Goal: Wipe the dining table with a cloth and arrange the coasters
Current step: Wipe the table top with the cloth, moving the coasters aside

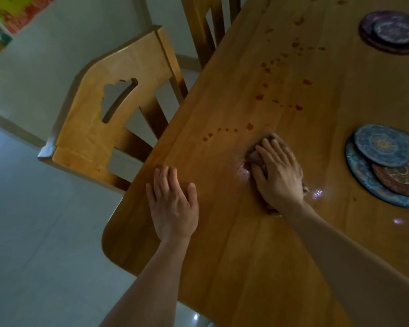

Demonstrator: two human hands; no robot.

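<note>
My right hand (275,172) presses flat on a crumpled brownish cloth (253,156) on the wooden dining table (246,244). The cloth is mostly hidden under the palm. My left hand (172,204) rests flat on the table near its left edge, fingers straight. Red-brown stains (265,97) dot the tabletop beyond the cloth, running toward the far end. To the right of the cloth lies a pile of blue and red patterned round coasters (383,161). A second pile of purple coasters (392,31) lies at the far right.
A wooden chair (109,119) stands pushed in at the table's left side, with a second chair (206,27) behind it. The floor (33,232) is pale tile. Colourful pictures (7,20) hang on the wall at the top left.
</note>
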